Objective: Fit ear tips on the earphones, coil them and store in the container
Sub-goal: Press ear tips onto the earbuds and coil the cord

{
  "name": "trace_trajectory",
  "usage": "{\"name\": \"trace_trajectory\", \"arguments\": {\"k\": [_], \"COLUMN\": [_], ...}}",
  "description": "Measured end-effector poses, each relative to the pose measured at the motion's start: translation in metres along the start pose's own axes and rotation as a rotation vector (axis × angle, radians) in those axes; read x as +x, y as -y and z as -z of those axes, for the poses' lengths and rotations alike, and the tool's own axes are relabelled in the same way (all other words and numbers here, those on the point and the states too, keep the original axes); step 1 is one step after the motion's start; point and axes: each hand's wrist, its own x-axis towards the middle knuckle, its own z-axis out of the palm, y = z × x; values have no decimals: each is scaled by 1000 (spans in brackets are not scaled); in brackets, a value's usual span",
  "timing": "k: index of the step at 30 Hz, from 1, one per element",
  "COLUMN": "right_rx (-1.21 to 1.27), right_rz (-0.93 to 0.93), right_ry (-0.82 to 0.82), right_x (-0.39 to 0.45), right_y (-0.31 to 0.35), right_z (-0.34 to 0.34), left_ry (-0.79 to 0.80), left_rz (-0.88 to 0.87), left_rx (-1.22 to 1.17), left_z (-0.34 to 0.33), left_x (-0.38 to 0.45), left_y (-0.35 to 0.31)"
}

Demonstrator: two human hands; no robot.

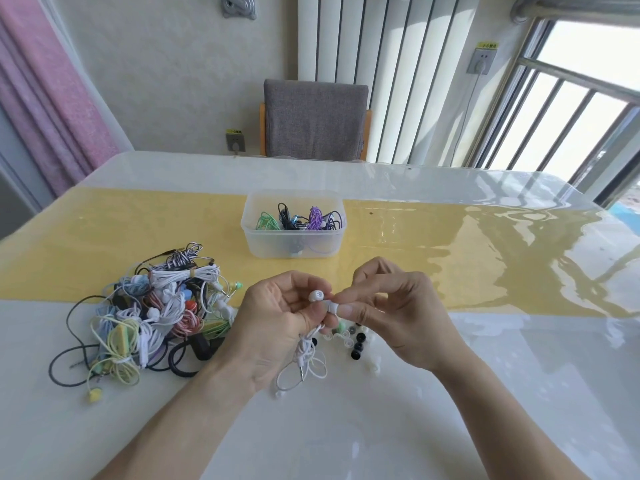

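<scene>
While the left hand (277, 317) pinches a white earbud (317, 295) above the table's (450, 427) near half, the right hand (398, 306) pinches a white ear tip (333, 306) against it. The container (292, 225) sits mid-table; tangled earphones (156, 306) lie toward the left edge.

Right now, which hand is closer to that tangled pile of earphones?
Left. The left hand is just right of the tangled pile, nearly touching its edge; the right hand lies farther right, beyond the left hand.
</scene>
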Motion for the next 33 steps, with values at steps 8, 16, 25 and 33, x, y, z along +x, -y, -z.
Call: {"name": "trace_trajectory", "arguments": {"k": [8, 16, 25, 33], "right_rx": [-152, -395, -95, -185], "right_rz": [172, 319, -9, 31], "right_ry": [-40, -184, -135, -177], "right_x": [1, -1, -4, -2], "right_y": [-4, -4, 2, 0], "right_z": [0, -9, -13, -13], "left_ry": [48, -121, -219, -184], "left_rz": [100, -90, -303, -323], "left_rx": [-111, 46, 328, 296], "left_z": [-2, -2, -5, -6], "left_x": [-1, 0, 0, 1], "left_y": [-2, 1, 7, 8]}}
